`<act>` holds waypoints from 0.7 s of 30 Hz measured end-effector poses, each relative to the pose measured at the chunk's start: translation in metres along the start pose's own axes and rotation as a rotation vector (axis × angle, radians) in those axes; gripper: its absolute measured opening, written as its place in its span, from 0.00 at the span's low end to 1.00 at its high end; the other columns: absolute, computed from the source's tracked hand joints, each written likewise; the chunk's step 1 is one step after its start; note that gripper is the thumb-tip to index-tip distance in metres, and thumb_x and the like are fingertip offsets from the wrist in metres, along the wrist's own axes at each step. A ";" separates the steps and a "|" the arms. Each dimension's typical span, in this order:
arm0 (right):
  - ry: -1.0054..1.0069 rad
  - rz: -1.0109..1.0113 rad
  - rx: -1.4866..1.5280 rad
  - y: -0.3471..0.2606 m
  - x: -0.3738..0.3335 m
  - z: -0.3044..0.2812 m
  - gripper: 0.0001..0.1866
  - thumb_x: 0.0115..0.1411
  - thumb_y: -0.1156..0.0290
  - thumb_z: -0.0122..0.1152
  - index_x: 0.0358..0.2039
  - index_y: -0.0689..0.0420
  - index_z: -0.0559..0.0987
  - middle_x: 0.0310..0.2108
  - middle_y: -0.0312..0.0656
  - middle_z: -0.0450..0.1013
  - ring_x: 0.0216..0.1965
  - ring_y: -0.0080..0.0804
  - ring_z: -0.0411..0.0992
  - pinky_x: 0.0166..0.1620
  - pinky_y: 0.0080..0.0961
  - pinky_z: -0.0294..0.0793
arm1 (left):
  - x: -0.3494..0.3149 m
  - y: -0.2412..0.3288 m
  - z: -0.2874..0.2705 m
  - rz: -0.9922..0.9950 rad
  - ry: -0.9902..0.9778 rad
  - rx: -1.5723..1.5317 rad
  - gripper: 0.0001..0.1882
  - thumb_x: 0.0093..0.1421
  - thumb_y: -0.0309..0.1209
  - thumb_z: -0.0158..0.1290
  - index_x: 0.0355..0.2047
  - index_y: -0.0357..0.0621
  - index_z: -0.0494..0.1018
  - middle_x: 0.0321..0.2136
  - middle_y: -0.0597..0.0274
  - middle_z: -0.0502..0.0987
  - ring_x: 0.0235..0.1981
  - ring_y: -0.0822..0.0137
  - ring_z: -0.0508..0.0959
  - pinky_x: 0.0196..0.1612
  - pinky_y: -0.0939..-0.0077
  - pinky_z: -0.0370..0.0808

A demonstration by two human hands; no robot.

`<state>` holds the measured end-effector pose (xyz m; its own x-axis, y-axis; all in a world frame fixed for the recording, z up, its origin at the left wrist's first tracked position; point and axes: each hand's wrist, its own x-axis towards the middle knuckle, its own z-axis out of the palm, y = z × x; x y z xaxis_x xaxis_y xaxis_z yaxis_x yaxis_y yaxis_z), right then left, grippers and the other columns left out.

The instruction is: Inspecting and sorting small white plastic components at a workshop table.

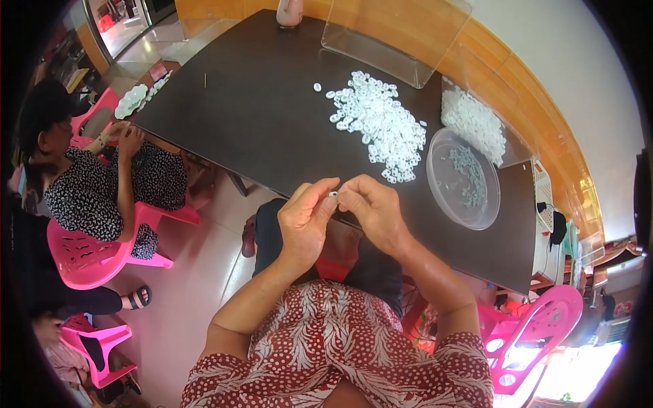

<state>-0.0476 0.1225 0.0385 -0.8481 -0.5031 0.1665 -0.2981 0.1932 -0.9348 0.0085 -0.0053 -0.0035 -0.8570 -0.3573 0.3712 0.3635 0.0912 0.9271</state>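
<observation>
At the table's near edge, my left hand (pixel 307 216) and my right hand (pixel 373 209) meet, thumbs and forefingers pinched together. Between the fingertips shows a small white plastic piece (pixel 332 194) with a dark hole, partly hidden by the left fingers. Whether the right fingers grip that same piece or another tiny part is hidden. Beyond my hands lies a heap of small white oval plastic pieces (pixel 381 126) with holes. To the right, a round clear plastic tray (pixel 442 194) holds a scatter of small grey-blue parts (pixel 468 170).
The dark table (pixel 238 102) carries a clear plastic bin (pixel 381 61), a bin of white pieces (pixel 473 126) and a pink vase (pixel 290 13). A seated person (pixel 85 197) works at the left on a pink chair (pixel 88 255). Another pink chair (pixel 544 319) stands right.
</observation>
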 end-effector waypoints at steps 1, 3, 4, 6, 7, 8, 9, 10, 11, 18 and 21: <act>0.005 -0.013 -0.034 -0.002 0.007 -0.003 0.03 0.56 0.77 0.53 0.28 0.64 0.74 0.22 0.40 0.70 0.27 0.24 0.69 0.31 0.21 0.69 | 0.004 -0.003 -0.002 0.009 0.002 -0.001 0.10 0.58 0.22 0.53 0.40 0.34 0.74 0.28 0.66 0.70 0.26 0.78 0.71 0.28 0.86 0.68; 0.017 -0.081 -0.100 0.001 0.032 -0.013 0.06 0.57 0.74 0.53 0.30 0.63 0.76 0.24 0.42 0.72 0.29 0.28 0.71 0.33 0.23 0.70 | 0.014 -0.007 -0.005 -0.058 0.025 -0.103 0.11 0.58 0.23 0.51 0.42 0.34 0.74 0.28 0.66 0.70 0.27 0.78 0.71 0.27 0.87 0.68; 0.066 -0.104 -0.154 0.008 0.050 -0.017 0.06 0.56 0.73 0.53 0.30 0.62 0.76 0.24 0.44 0.72 0.29 0.31 0.72 0.34 0.25 0.70 | 0.021 -0.007 -0.006 -0.087 0.040 -0.151 0.10 0.59 0.23 0.51 0.41 0.35 0.74 0.29 0.66 0.70 0.27 0.78 0.71 0.28 0.87 0.68; 0.123 -0.157 -0.284 0.014 0.092 -0.020 0.08 0.54 0.71 0.54 0.32 0.61 0.78 0.26 0.48 0.73 0.31 0.38 0.73 0.36 0.30 0.71 | 0.033 -0.013 -0.012 -0.073 0.057 -0.137 0.10 0.59 0.23 0.51 0.41 0.35 0.74 0.29 0.66 0.70 0.28 0.78 0.71 0.28 0.87 0.68; 0.139 -0.188 -0.365 0.015 0.113 -0.020 0.09 0.52 0.71 0.55 0.32 0.60 0.78 0.26 0.51 0.73 0.32 0.42 0.73 0.37 0.33 0.70 | 0.038 -0.017 -0.014 -0.064 0.064 -0.127 0.10 0.58 0.23 0.51 0.41 0.35 0.74 0.29 0.65 0.71 0.28 0.78 0.71 0.28 0.88 0.68; 0.172 -0.276 -0.506 0.020 0.134 -0.018 0.09 0.52 0.71 0.55 0.33 0.59 0.78 0.27 0.51 0.74 0.34 0.45 0.72 0.38 0.35 0.70 | 0.043 -0.020 -0.015 -0.076 0.075 -0.180 0.10 0.58 0.24 0.52 0.40 0.34 0.74 0.29 0.65 0.71 0.28 0.78 0.71 0.28 0.88 0.68; 0.209 -0.361 -0.648 0.029 0.155 -0.016 0.09 0.51 0.71 0.55 0.33 0.59 0.79 0.29 0.51 0.74 0.35 0.47 0.71 0.39 0.38 0.69 | 0.046 -0.023 -0.015 -0.071 0.074 -0.178 0.10 0.58 0.24 0.52 0.40 0.34 0.74 0.29 0.65 0.71 0.28 0.78 0.71 0.28 0.88 0.68; 0.202 -0.393 -0.746 0.038 0.174 -0.014 0.09 0.51 0.71 0.55 0.33 0.58 0.79 0.29 0.51 0.74 0.36 0.48 0.69 0.40 0.39 0.68 | 0.048 -0.027 -0.013 -0.107 0.066 -0.223 0.10 0.58 0.24 0.52 0.40 0.34 0.74 0.29 0.65 0.72 0.28 0.78 0.71 0.28 0.88 0.68; 0.189 -0.426 -0.839 0.045 0.190 -0.010 0.09 0.51 0.71 0.56 0.33 0.58 0.78 0.30 0.51 0.74 0.36 0.48 0.68 0.41 0.40 0.67 | 0.049 -0.031 -0.013 -0.143 0.063 -0.263 0.10 0.58 0.24 0.53 0.40 0.33 0.74 0.29 0.65 0.72 0.28 0.78 0.71 0.27 0.88 0.68; -0.013 -0.484 -1.197 0.068 0.229 0.005 0.08 0.44 0.78 0.54 0.27 0.57 0.78 0.29 0.47 0.71 0.36 0.43 0.66 0.38 0.37 0.65 | 0.048 -0.039 -0.012 -0.099 0.068 -0.350 0.10 0.56 0.23 0.55 0.39 0.33 0.74 0.29 0.66 0.71 0.28 0.78 0.72 0.28 0.88 0.68; -0.088 -0.537 -1.182 0.066 0.216 0.006 0.06 0.43 0.79 0.54 0.24 0.58 0.78 0.29 0.47 0.71 0.36 0.43 0.66 0.38 0.37 0.66 | 0.047 -0.038 -0.013 -0.093 0.063 -0.329 0.10 0.56 0.23 0.55 0.39 0.33 0.74 0.29 0.66 0.71 0.29 0.78 0.72 0.28 0.88 0.68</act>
<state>-0.2478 0.0215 0.0105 -0.4850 -0.7933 0.3681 -0.8306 0.5496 0.0899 -0.0409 -0.0374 -0.0219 -0.8714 -0.4079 0.2725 0.3922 -0.2453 0.8866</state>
